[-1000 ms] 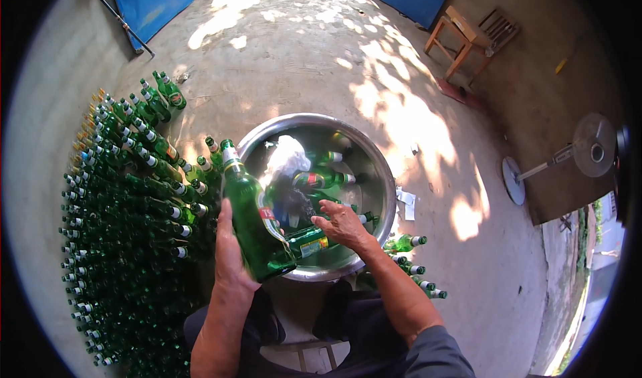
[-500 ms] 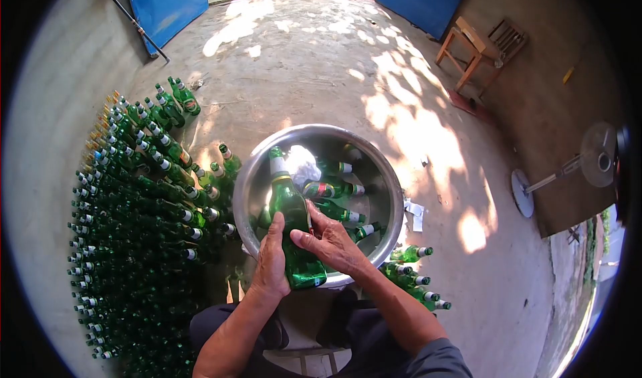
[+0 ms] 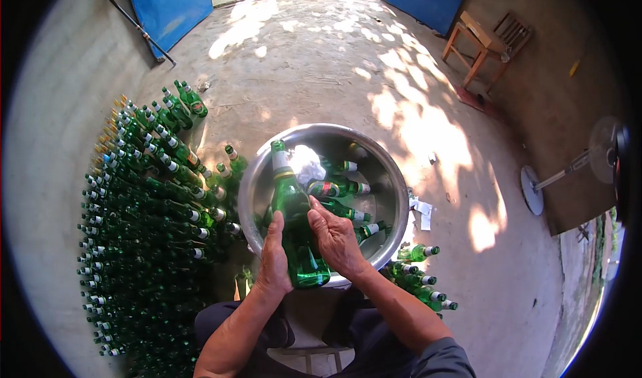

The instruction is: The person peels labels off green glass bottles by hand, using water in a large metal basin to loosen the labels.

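A green glass bottle [image 3: 292,207] is held neck-up and tilted over the near rim of a round metal basin [image 3: 403,197]. My left hand [image 3: 273,261] is wrapped along its left side near the base. On the bottle's right side lies my right hand [image 3: 336,239], its fingers pressed together; a thin edge shows at the fingertips, too small to name. Inside the basin, several green bottles [image 3: 338,188] lie on their sides, beside a crumpled white cloth-like bundle [image 3: 306,164].
Many green bottles [image 3: 154,244] stand packed on the left floor. Several more [image 3: 418,281] lie right of the basin, near white paper scraps [image 3: 423,211]. A wooden chair [image 3: 488,41] and a fan [image 3: 533,189] stand at the right.
My right thumb has lifted from across the bottle and now rests closer to the other fingers. The whole view has shifted slightly; the bottle is still between both hands.
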Motion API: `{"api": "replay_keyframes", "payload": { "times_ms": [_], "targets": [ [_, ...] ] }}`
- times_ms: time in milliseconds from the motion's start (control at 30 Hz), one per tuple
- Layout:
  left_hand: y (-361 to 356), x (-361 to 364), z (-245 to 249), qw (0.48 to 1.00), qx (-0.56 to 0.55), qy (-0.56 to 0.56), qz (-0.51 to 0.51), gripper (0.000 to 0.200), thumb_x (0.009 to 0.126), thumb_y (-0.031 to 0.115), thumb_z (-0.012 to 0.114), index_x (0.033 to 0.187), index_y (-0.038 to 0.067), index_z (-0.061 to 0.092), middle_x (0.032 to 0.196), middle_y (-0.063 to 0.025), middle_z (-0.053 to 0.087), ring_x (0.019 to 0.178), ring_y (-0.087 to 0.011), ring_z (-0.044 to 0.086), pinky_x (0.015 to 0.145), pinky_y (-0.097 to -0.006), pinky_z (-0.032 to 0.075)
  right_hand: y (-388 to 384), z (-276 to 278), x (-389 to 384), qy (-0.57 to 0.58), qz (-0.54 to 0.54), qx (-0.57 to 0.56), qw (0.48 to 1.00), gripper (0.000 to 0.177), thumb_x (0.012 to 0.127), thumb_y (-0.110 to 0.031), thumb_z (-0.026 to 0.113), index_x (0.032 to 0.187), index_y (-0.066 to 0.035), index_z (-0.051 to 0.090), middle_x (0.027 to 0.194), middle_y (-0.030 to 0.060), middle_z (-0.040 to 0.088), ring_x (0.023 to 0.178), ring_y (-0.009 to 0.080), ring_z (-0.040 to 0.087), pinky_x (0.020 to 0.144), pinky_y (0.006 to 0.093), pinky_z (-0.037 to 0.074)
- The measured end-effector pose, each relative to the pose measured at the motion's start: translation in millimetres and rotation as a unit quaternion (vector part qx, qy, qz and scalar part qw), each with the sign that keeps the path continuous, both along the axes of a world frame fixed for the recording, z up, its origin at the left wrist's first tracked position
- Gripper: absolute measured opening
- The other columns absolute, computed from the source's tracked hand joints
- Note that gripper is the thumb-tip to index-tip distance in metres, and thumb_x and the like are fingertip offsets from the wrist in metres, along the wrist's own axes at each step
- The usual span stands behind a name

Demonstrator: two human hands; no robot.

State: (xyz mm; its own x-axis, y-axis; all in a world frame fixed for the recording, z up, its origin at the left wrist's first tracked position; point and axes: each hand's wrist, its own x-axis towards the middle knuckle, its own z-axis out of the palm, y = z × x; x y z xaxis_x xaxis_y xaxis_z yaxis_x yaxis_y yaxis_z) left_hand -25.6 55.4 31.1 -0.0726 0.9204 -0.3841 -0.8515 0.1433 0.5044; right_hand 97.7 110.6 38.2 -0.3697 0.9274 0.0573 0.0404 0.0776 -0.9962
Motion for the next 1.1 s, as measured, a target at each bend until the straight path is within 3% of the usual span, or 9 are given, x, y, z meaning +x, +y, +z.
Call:
{"api": "replay_keyframes", "payload": {
  "times_ms": [200,267,300,400,500,733,1033,1100],
  "targets": [
    [0.3,2.0,0.7,0.999,0.023,0.022,-0.007,0.059,0.106,0.055,0.044,0.138,0.007,0.057,0.127,-0.0089,0.067,0.114,-0.0239,0.065,0.1,-0.0404,0.052,-0.3,-2.7,2.7,0.012,-0.009,0.014,1.0,0.037,0.108,-0.019,0.054,0.138,0.003,0.058,0.07,0.0059,0.061,0.066,0.0076,0.052,0.061,0.0275,0.047],
    [1.2,1.2,2.3,0.999,0.028,0.016,-0.009,0.06,0.106,0.055,0.043,0.139,0.007,0.056,0.127,-0.0096,0.067,0.113,-0.0241,0.066,0.101,-0.0407,0.052,0.8,-4.7,1.7,-0.049,-0.049,0.065,0.995,0.032,0.107,-0.017,0.055,0.133,0.001,0.064,0.087,0.0041,0.07,0.076,0.0078,0.058,0.068,0.0251,0.05],
    [1.7,0.5,3.2,0.999,0.032,0.01,-0.011,0.06,0.106,0.055,0.042,0.139,0.006,0.055,0.128,-0.0103,0.066,0.113,-0.0244,0.066,0.101,-0.041,0.052,-0.4,-2.8,1.4,-0.048,-0.048,0.066,0.996,0.032,0.107,-0.017,0.055,0.133,0.001,0.064,0.087,0.0041,0.07,0.076,0.0078,0.058,0.068,0.0251,0.05],
    [2.8,-1.0,8.7,0.998,0.054,-0.02,-0.026,0.063,0.106,0.056,0.041,0.14,0.005,0.054,0.129,-0.0121,0.066,0.114,-0.0259,0.066,0.102,-0.0421,0.052,-4.2,9.8,-1.0,-0.03,-0.09,0.044,0.994,0.027,0.105,-0.012,0.058,0.124,0.003,0.068,0.099,0.0116,0.074,0.086,0.0131,0.066,0.077,0.029,0.054],
    [0.5,-4.1,7.9,0.994,0.074,-0.061,-0.048,0.064,0.106,0.057,0.04,0.141,0.005,0.052,0.13,-0.0139,0.064,0.116,-0.0274,0.065,0.103,-0.0429,0.052,-4.0,9.7,-3.4,-0.054,-0.151,0.235,0.959,0.021,0.096,-0.001,0.065,0.115,0.004,0.071,0.109,0.0159,0.071,0.101,0.0241,0.069,0.089,0.0341,0.054],
    [-3.6,-5.7,16.4,0.992,0.088,-0.076,-0.043,0.064,0.105,0.056,0.045,0.144,0.005,0.05,0.133,-0.0123,0.063,0.119,-0.0249,0.063,0.104,-0.0414,0.051,-2.5,17.5,-1.0,-0.036,-0.119,0.228,0.966,0.019,0.093,0.002,0.068,0.112,0.001,0.071,0.111,0.0139,0.067,0.097,0.0219,0.068,0.086,0.0321,0.054],
    [-2.9,-7.4,11.0,0.993,0.075,-0.083,-0.033,0.06,0.105,0.055,0.046,0.14,0.006,0.052,0.126,-0.0103,0.065,0.113,-0.0231,0.065,0.099,-0.0396,0.054,2.3,24.7,5.3,-0.003,-0.058,0.206,0.977,0.013,0.092,0.001,0.07,0.105,0.0,0.067,0.106,0.0107,0.064,0.086,0.0164,0.063,0.078,0.0293,0.052],
    [-4.0,-9.3,8.5,0.988,0.091,-0.115,-0.041,0.061,0.107,0.054,0.038,0.137,0.003,0.054,0.125,-0.0147,0.065,0.113,-0.0265,0.066,0.1,-0.0418,0.054,3.5,26.2,7.3,-0.007,-0.041,0.209,0.977,0.011,0.092,0.001,0.07,0.103,0.0,0.067,0.104,0.0104,0.064,0.085,0.0162,0.063,0.078,0.0293,0.052]
  ]
}}
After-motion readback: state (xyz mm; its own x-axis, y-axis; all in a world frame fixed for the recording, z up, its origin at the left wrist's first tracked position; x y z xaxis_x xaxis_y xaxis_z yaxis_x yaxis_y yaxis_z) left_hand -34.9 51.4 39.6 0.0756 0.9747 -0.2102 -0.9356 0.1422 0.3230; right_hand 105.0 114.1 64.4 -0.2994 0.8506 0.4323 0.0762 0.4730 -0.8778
